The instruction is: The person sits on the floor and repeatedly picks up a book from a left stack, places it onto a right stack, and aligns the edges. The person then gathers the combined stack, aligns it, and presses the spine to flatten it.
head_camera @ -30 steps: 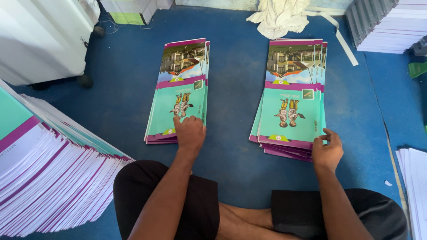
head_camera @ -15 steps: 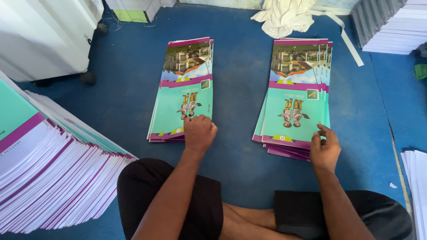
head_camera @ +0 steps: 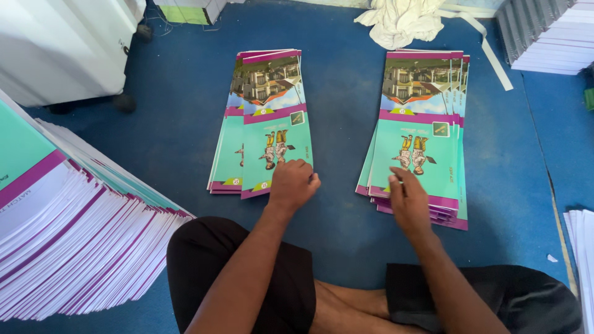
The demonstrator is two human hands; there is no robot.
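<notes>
Two small stacks of teal and purple booklets lie on the blue floor in front of me. My left hand [head_camera: 292,183] rests with curled fingers on the near edge of the left stack [head_camera: 263,120], whose top booklet is shifted to the right of those beneath. My right hand [head_camera: 407,199] lies flat on the near end of the right stack [head_camera: 421,130], fingers on the top cover. My crossed legs in black shorts [head_camera: 241,278] fill the bottom of the view.
A tall slanted pile of the same booklets [head_camera: 68,235] stands at my left. A white appliance [head_camera: 62,43] sits at far left. White cloth [head_camera: 402,18] and a stack of white sheets [head_camera: 550,34] lie at the back right. More paper [head_camera: 581,247] lies at the right edge.
My left hand has slid the top booklet of the left stack to the right. My right hand moved from the near corner of the right stack onto its top cover.
</notes>
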